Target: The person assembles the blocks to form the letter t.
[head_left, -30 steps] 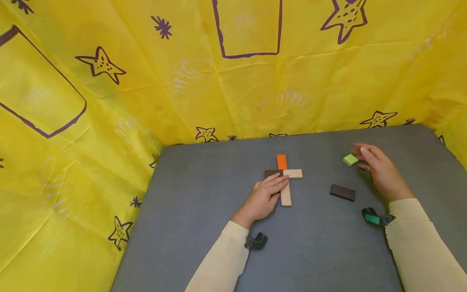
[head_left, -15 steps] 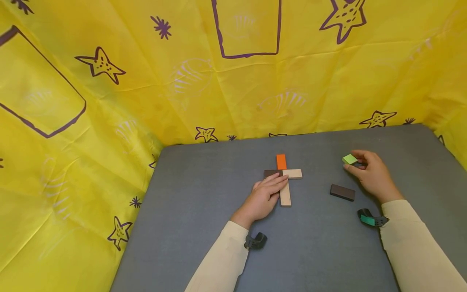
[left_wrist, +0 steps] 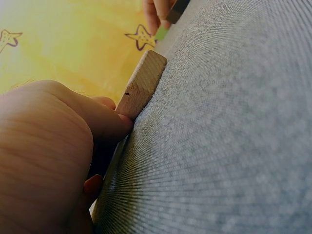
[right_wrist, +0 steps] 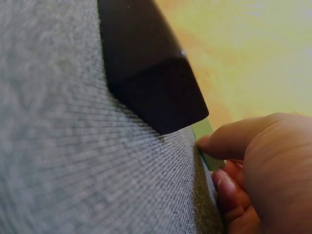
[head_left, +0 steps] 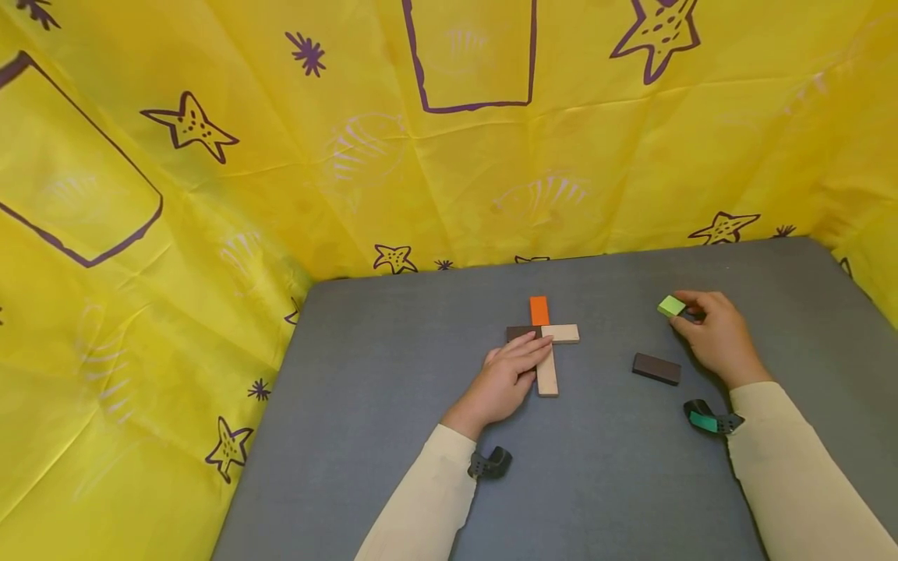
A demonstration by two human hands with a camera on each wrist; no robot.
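My left hand point(head_left: 500, 383) rests with nearly straight fingers over the middle of a cross of flat blocks. An orange block point(head_left: 539, 310) forms its top, a dark brown block point(head_left: 521, 332) its left arm. A pale wooden block point(head_left: 561, 333) points right, and another pale wooden block point(head_left: 547, 377) runs toward me. In the left wrist view my thumb touches a pale block point(left_wrist: 144, 78). The fingers partly cover the brown block. Further right, my right hand point(head_left: 717, 336) pinches a small lime-green block point(head_left: 670, 305) between thumb and fingers, at the table's surface.
A loose dark brown block point(head_left: 656, 369) lies on the grey cloth-covered table point(head_left: 589, 467), just in front of and left of my right hand; it looms large in the right wrist view. A yellow patterned curtain point(head_left: 449, 179) stands along the table's back and left.
My right hand has come left and its thumb and fingers have closed on the green block, which was untouched by the thumb before. The left hand has stayed on the cross.
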